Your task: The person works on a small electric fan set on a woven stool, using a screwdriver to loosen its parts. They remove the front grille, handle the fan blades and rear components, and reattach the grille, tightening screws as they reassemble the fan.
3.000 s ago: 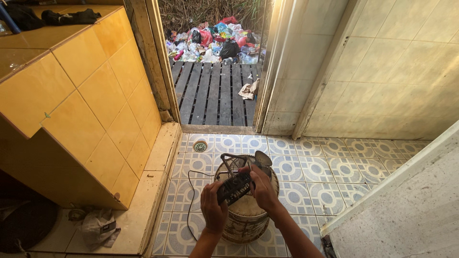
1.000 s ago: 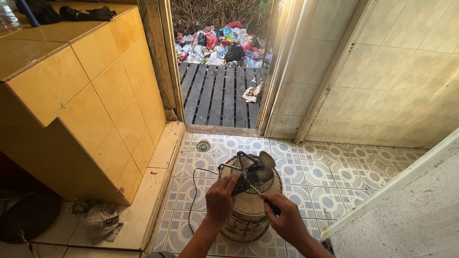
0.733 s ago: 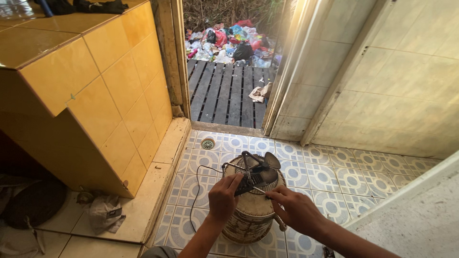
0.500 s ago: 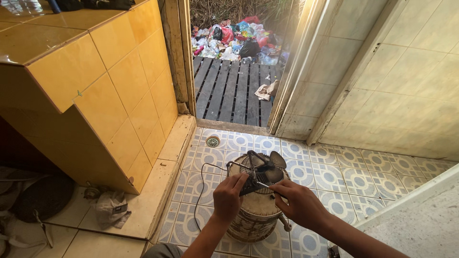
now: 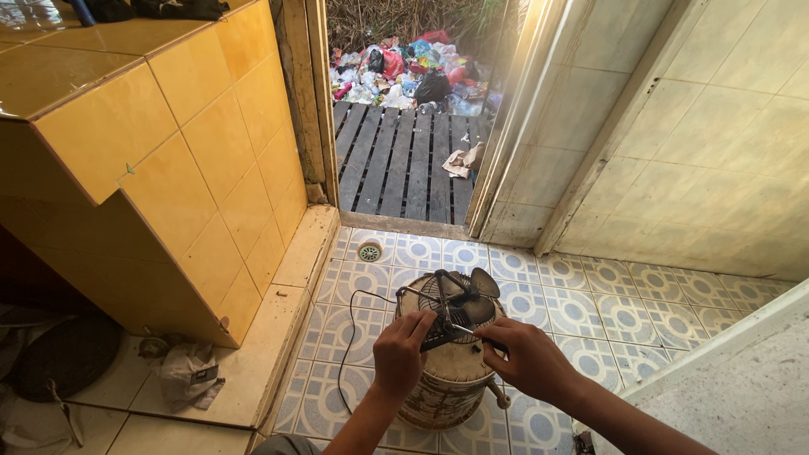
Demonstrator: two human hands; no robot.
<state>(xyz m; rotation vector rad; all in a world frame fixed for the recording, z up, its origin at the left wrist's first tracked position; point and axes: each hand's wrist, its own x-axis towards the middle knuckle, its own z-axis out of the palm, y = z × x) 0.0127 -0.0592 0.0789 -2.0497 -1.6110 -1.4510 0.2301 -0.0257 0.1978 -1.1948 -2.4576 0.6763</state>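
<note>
A small dark fan [image 5: 461, 297] with a wire guard and grey blades lies on top of a worn round drum [image 5: 449, 386] on the tiled floor. My left hand [image 5: 400, 354] grips the fan's dark base from the left. My right hand [image 5: 527, 362] is closed on a thin metal tool [image 5: 460, 328] whose tip reaches the fan's base between both hands. A thin black cable [image 5: 345, 337] runs from the fan down onto the floor on the left.
A yellow tiled counter [image 5: 168, 160] overhangs on the left, with a crumpled bag [image 5: 190, 377] below it. A floor drain [image 5: 369, 251] sits ahead. An open doorway leads to wooden slats [image 5: 396, 160] and a rubbish pile [image 5: 404, 72]. A pale wall [image 5: 716, 152] stands on the right.
My right hand rose from the drum's lower right side to the fan, bringing the thin tool. My left hand stayed on the fan's base. The view shifted slightly.
</note>
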